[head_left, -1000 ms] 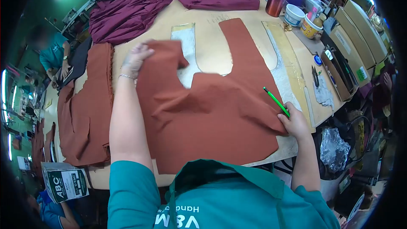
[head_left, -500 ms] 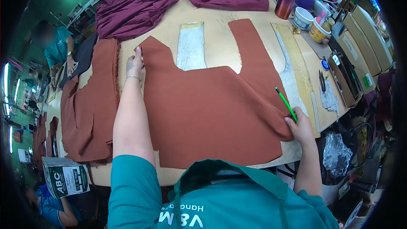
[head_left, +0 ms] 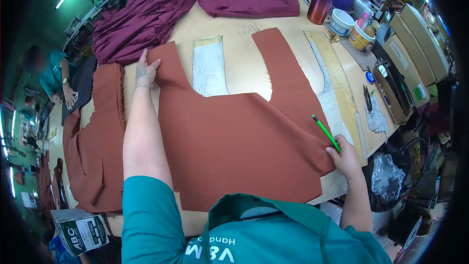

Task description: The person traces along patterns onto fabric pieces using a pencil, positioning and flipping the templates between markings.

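Observation:
A rust-brown cut fabric piece (head_left: 234, 146) with two upright straps lies spread in front of me. My left hand (head_left: 147, 71) grips the left strap near its top edge, thumb on the cloth. At the lower right, my right hand (head_left: 346, 157) is closed on the fabric's folded edge and also holds a green pencil (head_left: 325, 131), pointing up and left. A slanting fold runs from the neckline to that hand. Partly under the cloth lies a pale, worn pattern template (head_left: 209, 68); its yellow-edged right side (head_left: 342, 93) shows beyond the right strap.
More rust-brown fabric (head_left: 100, 142) is stacked at left, with maroon cloth (head_left: 141, 19) at the back. Bottles (head_left: 322, 0), tubs (head_left: 342, 22), snips (head_left: 367, 99) and cardboard boxes (head_left: 405, 58) line the right side. Another person's hand (head_left: 70, 96) rests on dark cloth at far left.
My left hand has drawn the left strap's top outward and up, so the strap lies straighter and flatter. The right hand keeps its hold on the pencil and cloth. The view has shifted slightly.

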